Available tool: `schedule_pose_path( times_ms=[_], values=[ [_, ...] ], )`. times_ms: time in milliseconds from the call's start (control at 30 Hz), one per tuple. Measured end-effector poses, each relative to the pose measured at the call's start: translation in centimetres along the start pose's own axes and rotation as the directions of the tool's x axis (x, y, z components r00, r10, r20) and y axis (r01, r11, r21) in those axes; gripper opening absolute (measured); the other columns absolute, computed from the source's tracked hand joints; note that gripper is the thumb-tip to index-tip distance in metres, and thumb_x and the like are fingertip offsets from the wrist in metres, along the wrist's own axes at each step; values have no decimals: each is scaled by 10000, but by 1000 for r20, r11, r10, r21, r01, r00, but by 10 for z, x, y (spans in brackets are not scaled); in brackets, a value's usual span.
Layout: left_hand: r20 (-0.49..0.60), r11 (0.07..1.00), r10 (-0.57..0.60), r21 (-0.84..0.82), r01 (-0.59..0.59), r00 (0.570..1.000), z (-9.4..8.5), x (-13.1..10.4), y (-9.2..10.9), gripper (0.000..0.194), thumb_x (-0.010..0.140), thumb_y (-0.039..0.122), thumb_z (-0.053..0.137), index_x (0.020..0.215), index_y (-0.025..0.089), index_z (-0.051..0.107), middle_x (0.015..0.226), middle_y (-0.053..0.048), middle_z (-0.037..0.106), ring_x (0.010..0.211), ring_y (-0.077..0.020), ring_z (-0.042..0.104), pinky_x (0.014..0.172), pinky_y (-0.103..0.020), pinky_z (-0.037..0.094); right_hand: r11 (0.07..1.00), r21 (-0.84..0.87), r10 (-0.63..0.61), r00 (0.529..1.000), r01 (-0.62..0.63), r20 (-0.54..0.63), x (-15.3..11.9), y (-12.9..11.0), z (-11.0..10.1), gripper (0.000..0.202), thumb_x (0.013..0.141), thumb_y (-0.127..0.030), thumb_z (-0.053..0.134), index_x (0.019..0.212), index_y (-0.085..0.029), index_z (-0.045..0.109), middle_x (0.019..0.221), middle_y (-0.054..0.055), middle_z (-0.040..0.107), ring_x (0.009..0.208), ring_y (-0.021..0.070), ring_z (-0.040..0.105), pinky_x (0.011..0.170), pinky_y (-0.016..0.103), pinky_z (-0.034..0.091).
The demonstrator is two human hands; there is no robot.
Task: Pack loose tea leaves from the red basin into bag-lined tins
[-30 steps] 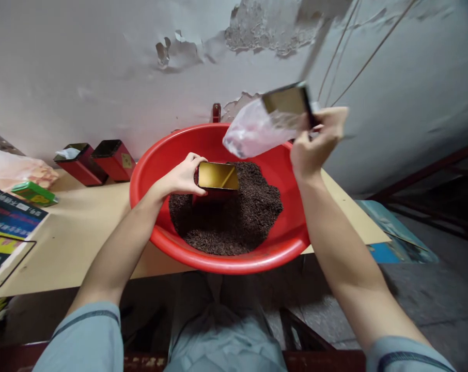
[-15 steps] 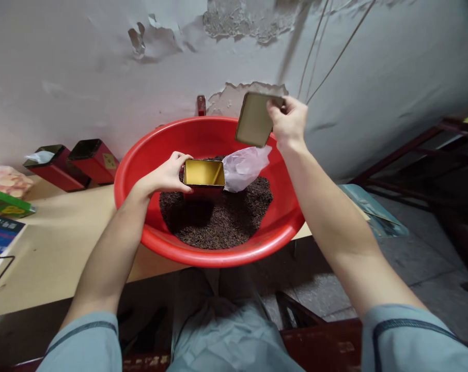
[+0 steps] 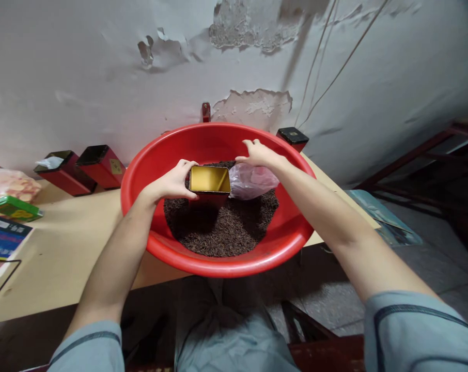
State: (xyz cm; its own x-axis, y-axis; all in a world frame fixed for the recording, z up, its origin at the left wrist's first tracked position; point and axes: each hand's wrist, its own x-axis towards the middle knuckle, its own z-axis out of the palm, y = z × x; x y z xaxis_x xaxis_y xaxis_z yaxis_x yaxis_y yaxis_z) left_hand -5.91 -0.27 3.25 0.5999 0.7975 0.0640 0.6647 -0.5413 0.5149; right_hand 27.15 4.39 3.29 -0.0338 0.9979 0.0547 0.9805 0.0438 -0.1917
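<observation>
My left hand (image 3: 175, 182) grips a rectangular tin (image 3: 209, 181) by its left end, thumb and fingers on opposite sides. The tin's top is uncovered and shows a shiny gold inside. Beneath it, dark loose tea leaves (image 3: 226, 235) lie in a big red plastic basin (image 3: 218, 266). A thin pinkish-white plastic bag (image 3: 251, 182) rests on the leaves, right of the tin. My right hand (image 3: 259, 153) hovers over this bag with its fingers apart and nothing held. Whether it touches the bag, I cannot tell.
Two red tins (image 3: 65, 173) (image 3: 102, 166) lean at the left, one with white plastic in its mouth. A black-topped tin (image 3: 293, 137) stands behind the basin's right rim. A green box (image 3: 16, 208) and a printed book (image 3: 3, 240) lie on the table (image 3: 75, 243), before a peeling wall (image 3: 82, 67).
My right hand has let go of the flat lid and come down to the plastic bag. The black-topped tin now shows behind the basin. My left hand still holds its tin.
</observation>
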Motion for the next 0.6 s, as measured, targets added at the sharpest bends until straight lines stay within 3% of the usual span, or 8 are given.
schedule_pose_path(
  times_ms=[100, 200, 233, 267, 367, 467, 533, 600],
  values=[
    [-6, 1000, 19, 1, -19, 1000, 2, 1, -4, 964, 566, 429, 894, 1430, 204, 529, 1315, -116, 514, 1220, -346, 613, 1125, -506, 525, 991, -84, 109, 987, -100, 121, -36, 2, -6, 1138, 885, -784, 643, 1714, -95, 276, 1684, 373, 306, 1370, 494, 588, 1064, 556, 512],
    [-6, 999, 52, 13, -52, 999, 3, 3, -8, 946, 573, 456, 893, 1417, 229, 532, 1291, -97, 531, 1164, -325, 639, 1084, -475, 548, 978, -201, 79, 988, -51, 135, -87, 2, 7, 1282, 798, -800, 730, 1743, -133, 178, 1720, 386, 200, 1326, 538, 607, 980, 578, 559],
    [-5, 998, 56, 20, -56, 998, 4, 3, -9, 943, 571, 463, 891, 1412, 230, 534, 1285, -94, 538, 1148, -320, 647, 1069, -464, 555, 970, -244, 49, 991, -18, 124, -103, 0, 14, 1304, 776, -760, 778, 1748, -151, 159, 1711, 384, 230, 1307, 538, 620, 938, 574, 578],
    [-9, 998, 56, 28, -56, 998, 4, 3, -9, 940, 567, 468, 888, 1405, 229, 537, 1280, -92, 545, 1140, -320, 652, 1057, -456, 560, 960, -278, 5, 988, 39, 154, -116, -2, 20, 1293, 776, -661, 832, 1751, -158, 148, 1656, 374, 357, 1269, 514, 652, 904, 550, 594],
    [-30, 998, 53, 21, -53, 998, 5, 3, -5, 900, 567, 462, 871, 1373, 209, 562, 1267, -97, 587, 1149, -334, 657, 1033, -438, 563, 934, -322, -72, 965, 153, 251, -137, -4, 21, 929, 907, -291, 716, 1728, -197, 292, 1339, 247, 713, 1129, 403, 746, 882, 479, 604],
    [-45, 998, 51, -33, -52, 998, 6, 1, 2, 842, 565, 428, 862, 1319, 172, 590, 1233, -108, 641, 1113, -340, 674, 984, -428, 574, 965, -245, -66, 991, 94, 120, -134, 0, -21, 640, 880, -111, 572, 1498, -245, 668, 1243, 147, 791, 1091, 328, 767, 914, 420, 593],
    [-58, 997, 55, -48, -58, 997, 7, 0, 6, 831, 560, 413, 862, 1306, 165, 594, 1228, -113, 654, 1090, -344, 684, 964, -436, 581, 994, -92, -56, 997, 51, -49, -128, 2, -66, 580, 802, -75, 593, 1330, -220, 784, 1206, 111, 811, 1049, 282, 773, 893, 355, 589],
    [-83, 996, 75, -31, -78, 994, 9, -1, 11, 834, 560, 415, 868, 1309, 175, 591, 1239, -113, 648, 1105, -355, 684, 973, -456, 586, 995, 42, -83, 990, 89, -118, -122, -2, -109, 468, 794, -87, 580, 1167, -203, 836, 1026, 81, 830, 885, 235, 773, 745, 309, 577]
  ],
)
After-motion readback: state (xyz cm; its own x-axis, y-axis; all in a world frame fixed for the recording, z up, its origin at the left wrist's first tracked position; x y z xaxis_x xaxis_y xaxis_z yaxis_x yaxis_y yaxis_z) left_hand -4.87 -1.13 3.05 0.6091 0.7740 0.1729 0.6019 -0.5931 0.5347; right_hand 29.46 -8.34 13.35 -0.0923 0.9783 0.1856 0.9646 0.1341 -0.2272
